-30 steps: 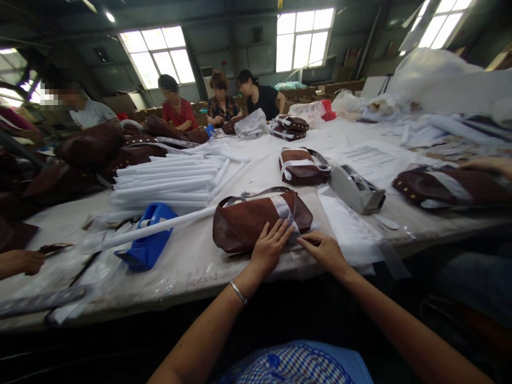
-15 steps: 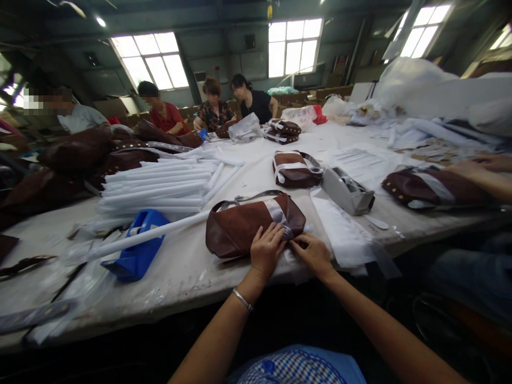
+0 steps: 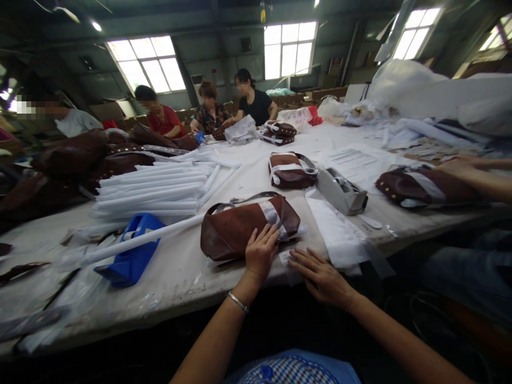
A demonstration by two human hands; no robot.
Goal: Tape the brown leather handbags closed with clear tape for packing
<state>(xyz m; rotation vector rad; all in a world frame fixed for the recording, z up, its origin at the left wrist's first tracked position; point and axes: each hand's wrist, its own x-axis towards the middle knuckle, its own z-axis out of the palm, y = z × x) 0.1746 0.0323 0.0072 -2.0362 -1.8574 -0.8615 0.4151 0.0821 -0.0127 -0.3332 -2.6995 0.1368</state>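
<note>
A brown handbag (image 3: 232,226) lies on its side in front of me, with a pale wrapping strip (image 3: 272,212) around its right part. My left hand (image 3: 261,249) rests with fingers stretched out on the bag's near right side, over the strip's lower end. Just right of it, apart from the bag, my right hand (image 3: 320,272) lies with fingers extended over a small white piece (image 3: 285,258) at the table's front edge. Whether that piece is paper or film I cannot tell. Nothing shows gripped in either hand.
Left are a blue tape dispenser (image 3: 134,256), a long white roll (image 3: 148,237) and stacked white rolls (image 3: 152,189). A grey tape dispenser (image 3: 342,192) stands right, near a wrapped bag (image 3: 290,170). A co-worker's hands (image 3: 460,165) touch another bag (image 3: 424,184). Several people sit across the table.
My right hand has moved back from the bag's lower right corner, and its bent fingers have straightened out. My left hand stays on the bag. The view has shifted slightly.
</note>
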